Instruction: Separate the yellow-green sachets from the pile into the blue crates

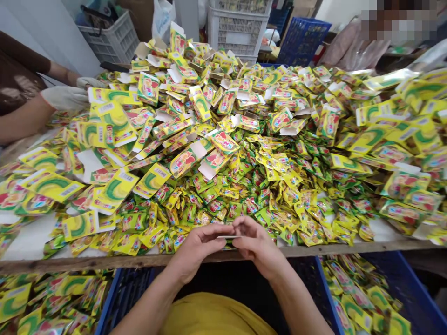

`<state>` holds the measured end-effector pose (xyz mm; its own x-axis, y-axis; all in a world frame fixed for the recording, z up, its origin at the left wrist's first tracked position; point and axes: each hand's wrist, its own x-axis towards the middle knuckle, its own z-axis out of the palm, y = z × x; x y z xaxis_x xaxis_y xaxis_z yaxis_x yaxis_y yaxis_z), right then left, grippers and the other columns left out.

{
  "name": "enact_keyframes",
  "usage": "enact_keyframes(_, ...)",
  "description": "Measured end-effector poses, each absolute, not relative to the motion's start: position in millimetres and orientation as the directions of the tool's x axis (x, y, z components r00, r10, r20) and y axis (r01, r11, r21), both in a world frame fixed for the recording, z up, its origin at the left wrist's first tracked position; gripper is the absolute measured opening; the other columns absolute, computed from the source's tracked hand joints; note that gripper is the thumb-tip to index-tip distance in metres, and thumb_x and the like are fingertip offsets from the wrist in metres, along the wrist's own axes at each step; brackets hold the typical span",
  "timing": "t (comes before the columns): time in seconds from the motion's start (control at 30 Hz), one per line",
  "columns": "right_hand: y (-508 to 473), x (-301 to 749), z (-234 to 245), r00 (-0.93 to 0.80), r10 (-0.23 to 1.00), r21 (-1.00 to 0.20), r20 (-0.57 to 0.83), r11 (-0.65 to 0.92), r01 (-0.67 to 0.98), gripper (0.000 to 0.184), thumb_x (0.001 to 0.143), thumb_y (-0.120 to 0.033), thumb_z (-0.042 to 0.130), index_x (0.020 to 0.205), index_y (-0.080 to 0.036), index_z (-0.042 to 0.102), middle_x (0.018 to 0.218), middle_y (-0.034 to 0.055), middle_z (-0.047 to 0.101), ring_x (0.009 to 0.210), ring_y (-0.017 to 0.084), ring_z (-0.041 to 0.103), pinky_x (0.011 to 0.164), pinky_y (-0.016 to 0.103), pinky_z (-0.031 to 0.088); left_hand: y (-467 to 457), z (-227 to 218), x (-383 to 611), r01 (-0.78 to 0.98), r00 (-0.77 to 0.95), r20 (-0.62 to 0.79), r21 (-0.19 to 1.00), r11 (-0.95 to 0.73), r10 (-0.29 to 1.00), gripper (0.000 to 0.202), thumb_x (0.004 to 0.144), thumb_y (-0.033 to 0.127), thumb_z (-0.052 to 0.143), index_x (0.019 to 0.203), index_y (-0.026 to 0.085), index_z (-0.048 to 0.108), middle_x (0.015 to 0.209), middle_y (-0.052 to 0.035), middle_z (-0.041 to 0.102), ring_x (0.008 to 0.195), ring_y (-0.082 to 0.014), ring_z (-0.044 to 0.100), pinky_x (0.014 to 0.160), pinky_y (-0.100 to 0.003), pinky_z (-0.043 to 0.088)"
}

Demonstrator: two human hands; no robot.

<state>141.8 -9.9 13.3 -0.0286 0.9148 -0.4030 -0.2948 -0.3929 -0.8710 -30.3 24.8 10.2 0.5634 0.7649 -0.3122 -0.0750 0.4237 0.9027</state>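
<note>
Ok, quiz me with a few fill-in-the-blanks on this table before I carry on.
1. The left hand and right hand pinch a thin flat piece ____ them.
2. The co-worker's hand at the left edge of the table wears a ____ glove.
3. The crate below the table's right end, holding sachets, is ____ in colour.
Missing words: between; white; blue.

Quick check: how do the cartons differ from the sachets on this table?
Cartons are bigger, flat board with white flaps open; sachets are small, shiny and crinkled. Cartons heap at the back and left; sachets lie in front, nearest the left hand and right hand, which pinch a thin flat piece. Both are yellow-green.
</note>
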Motion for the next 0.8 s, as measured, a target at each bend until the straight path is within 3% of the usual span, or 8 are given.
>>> enact_keyframes(0.03,-8,139,13,-0.009,0.921,-0.883,-0.390,-0.377,-0.279,0.017,0.068,-0.021,0.071,0.082,-0.021,0.062,0.063,-0.0073,0.048,0.042,0.004,0.031,0.036,0.017,0.023,25,10,-30,-0.076,0.552,-0.330,0.895,0.440,0.766,0.023,0.080,0.023,0.067,0.102,0.021,0.072,0.109,-0.0045,0.072,0.105,-0.0199,0.063,0.096,-0.030,0.046)
enact_keyframes(0.1,-4,136,15,0.101,0.960,-0.957,-0.261,-0.244,-0.154,0.006,0.069,-0.021,0.069,0.076,-0.020,0.068,0.063,-0.0039,0.051,0.051,0.008,0.043,0.043,0.019,0.035,26,7,-29,-0.076,0.463,-0.330,0.910,0.408,0.822,0.019,0.078,0.024,0.070,0.097,0.020,0.072,0.100,-0.0031,0.073,0.095,-0.0174,0.066,0.087,-0.026,0.050)
enact_keyframes(0.2,0,137,17,0.165,0.985,-0.999,-0.041,-0.044,0.017,0.012,0.076,-0.028,0.070,0.083,-0.023,0.077,0.082,0.0038,0.062,0.078,0.015,0.058,0.065,0.026,0.049,27,0,-29,-0.022,0.307,-0.237,0.966,0.256,0.922,0.021,0.079,0.030,0.071,0.097,0.022,0.073,0.098,-0.0030,0.074,0.091,-0.0171,0.067,0.085,-0.027,0.052)
enact_keyframes(0.33,3,140,12,0.136,0.985,-0.995,-0.102,-0.102,-0.012,0.016,0.078,-0.036,0.071,0.087,-0.024,0.077,0.076,0.0020,0.064,0.060,0.011,0.055,0.054,0.025,0.048,28,-4,-27,0.113,0.240,-0.118,0.989,0.093,0.964,0.021,0.080,0.032,0.069,0.098,0.022,0.075,0.103,-0.0040,0.075,0.096,-0.0195,0.068,0.092,-0.030,0.051)
enact_keyframes(0.43,3,140,7,0.175,0.979,-0.995,-0.102,-0.102,-0.008,0.016,0.073,-0.036,0.077,0.082,-0.023,0.076,0.071,0.0004,0.062,0.057,0.011,0.053,0.050,0.023,0.045,29,-2,-23,0.119,0.240,-0.068,0.992,0.041,0.968,0.021,0.083,0.031,0.066,0.100,0.022,0.074,0.101,-0.0041,0.075,0.092,-0.0188,0.069,0.085,-0.030,0.055)
enact_keyframes(0.53,2,142,7,0.159,0.987,-0.999,-0.005,-0.012,0.044,0.014,0.075,-0.035,0.076,0.081,-0.023,0.077,0.075,0.0029,0.065,0.068,0.014,0.059,0.058,0.025,0.049,32,-3,-22,0.132,0.287,0.100,0.981,-0.143,0.953,0.013,0.083,0.024,0.066,0.093,0.022,0.074,0.094,-0.0035,0.075,0.086,-0.0171,0.069,0.080,-0.028,0.056)
enact_keyframes(0.63,0,145,10,0.100,0.990,-0.991,0.095,0.085,0.104,0.014,0.076,-0.034,0.076,0.085,-0.024,0.077,0.082,0.0043,0.068,0.079,0.017,0.063,0.070,0.030,0.052,33,-9,-27,0.134,0.338,0.292,0.926,-0.353,0.895,0.014,0.083,0.016,0.066,0.092,0.024,0.074,0.094,-0.0035,0.074,0.090,-0.0168,0.068,0.085,-0.029,0.054)
enact_keyframes(0.8,-10,143,4,0.101,0.973,-0.955,0.209,0.181,0.233,0.007,0.081,-0.023,0.071,0.086,-0.024,0.075,0.085,0.0040,0.067,0.084,0.016,0.064,0.075,0.031,0.052,30,-20,-36,0.126,0.422,0.380,0.875,-0.468,0.823,0.029,0.080,0.011,0.069,0.104,0.026,0.071,0.106,-0.0048,0.072,0.100,-0.0182,0.067,0.089,-0.032,0.055)
